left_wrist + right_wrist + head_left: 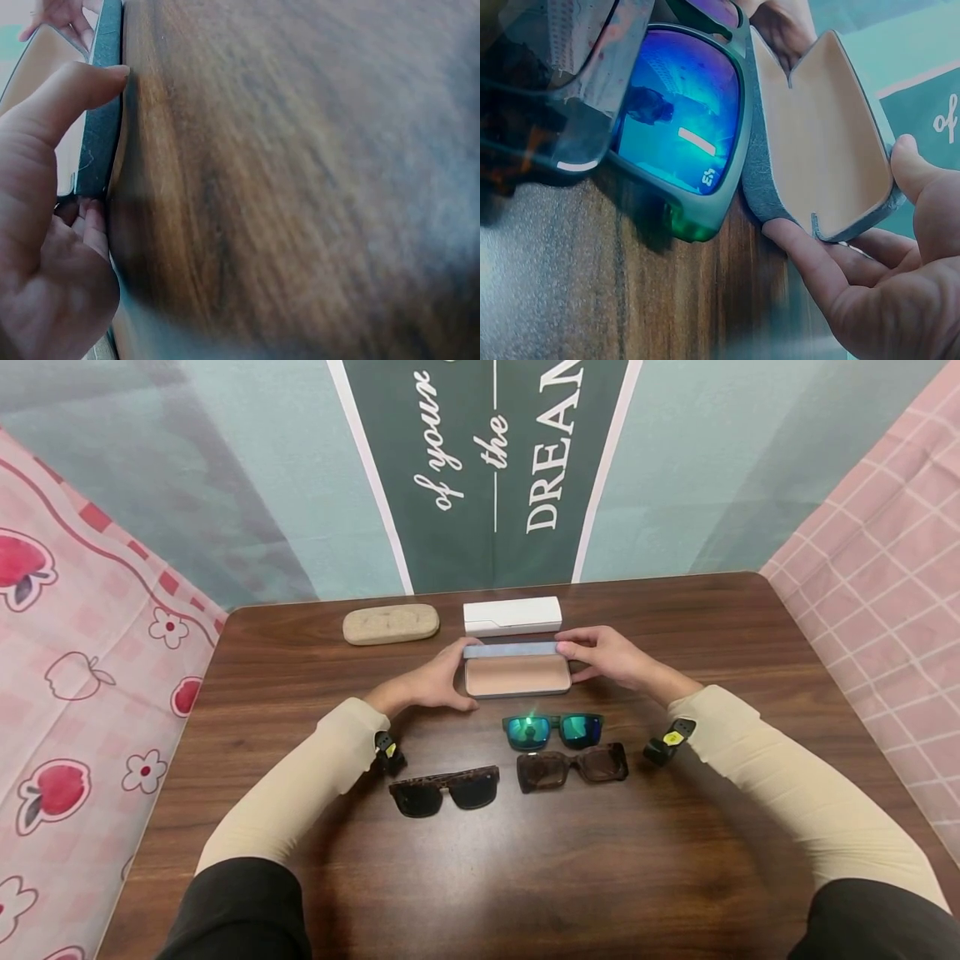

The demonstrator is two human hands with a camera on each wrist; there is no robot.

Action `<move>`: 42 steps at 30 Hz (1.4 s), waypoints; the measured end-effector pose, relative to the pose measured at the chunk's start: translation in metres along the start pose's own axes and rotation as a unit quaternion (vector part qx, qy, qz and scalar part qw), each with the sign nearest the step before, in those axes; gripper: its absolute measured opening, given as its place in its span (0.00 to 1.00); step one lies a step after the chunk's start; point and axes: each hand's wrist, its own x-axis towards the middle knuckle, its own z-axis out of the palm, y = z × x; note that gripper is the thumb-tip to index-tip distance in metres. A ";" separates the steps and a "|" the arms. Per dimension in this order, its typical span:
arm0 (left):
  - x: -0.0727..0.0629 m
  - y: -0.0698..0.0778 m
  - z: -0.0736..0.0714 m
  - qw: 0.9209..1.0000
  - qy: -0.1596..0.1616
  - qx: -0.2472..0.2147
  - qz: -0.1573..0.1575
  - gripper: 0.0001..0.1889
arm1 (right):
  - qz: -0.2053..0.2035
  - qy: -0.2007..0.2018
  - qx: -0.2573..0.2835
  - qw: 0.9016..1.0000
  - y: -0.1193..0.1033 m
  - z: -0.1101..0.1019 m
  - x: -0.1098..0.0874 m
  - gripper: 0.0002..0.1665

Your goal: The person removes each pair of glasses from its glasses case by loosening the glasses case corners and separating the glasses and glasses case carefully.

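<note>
An opened grey-blue glasses case (517, 677) with a peach lining stands on the table, its lid raised at the back. My left hand (437, 681) grips the case's left end; in the left wrist view its thumb (94, 84) lies over the front edge. At the other end, my right hand (611, 654) holds the case, its thumb (911, 161) on the lid's rim and a finger against the base. Just in front of the case lie sunglasses with blue-green mirrored lenses (529, 732). No glasses show inside the case.
Tortoiseshell sunglasses (551, 771) lie close before the mirrored pair. Dark-lensed sunglasses (420, 799) sit further left, near my left forearm. Behind the case stand a white box (512, 618) and, to its left, a beige glasses case (391, 624). A fabric backdrop borders the table's far edge.
</note>
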 end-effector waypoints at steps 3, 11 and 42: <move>0.000 0.000 0.000 1.000 -0.001 0.002 -0.003 0.55 | 0.005 0.001 0.001 1.000 -0.001 0.000 -0.001 0.37; -0.002 0.002 -0.003 1.000 -0.012 -0.001 -0.012 0.62 | 0.010 -0.010 0.006 1.000 -0.001 0.000 -0.002 0.37; -0.004 0.004 -0.008 0.999 -0.015 0.047 0.009 0.44 | -0.059 0.019 -0.242 0.968 -0.008 0.019 -0.007 0.44</move>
